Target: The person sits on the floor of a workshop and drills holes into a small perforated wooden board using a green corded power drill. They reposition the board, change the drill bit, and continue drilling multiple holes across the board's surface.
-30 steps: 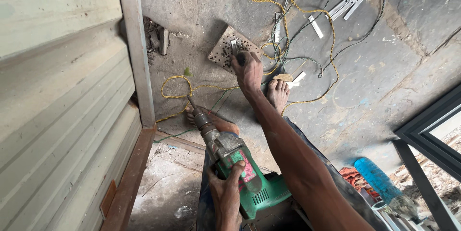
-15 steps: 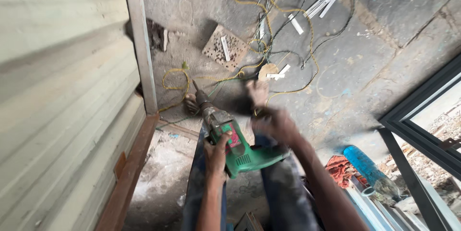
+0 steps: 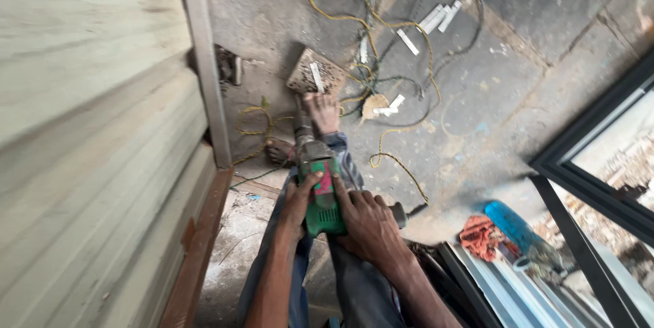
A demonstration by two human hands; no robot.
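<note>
The person wears blue denim trousers (image 3: 344, 164), dusty and faded along the legs. Both forearms are bare with no sleeves showing. The feet (image 3: 321, 111) are bare, without shoes.

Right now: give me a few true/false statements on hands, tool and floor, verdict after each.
1. Both hands grip the green power drill. True.
2. The right hand reaches to the tile on the floor. False: it rests on the drill body.
3. A yellow cord lies on the concrete floor. True.
4. The blue object lies left of the legs. False: it is to the right.
5. The left hand is empty. False: it holds the drill.
</note>
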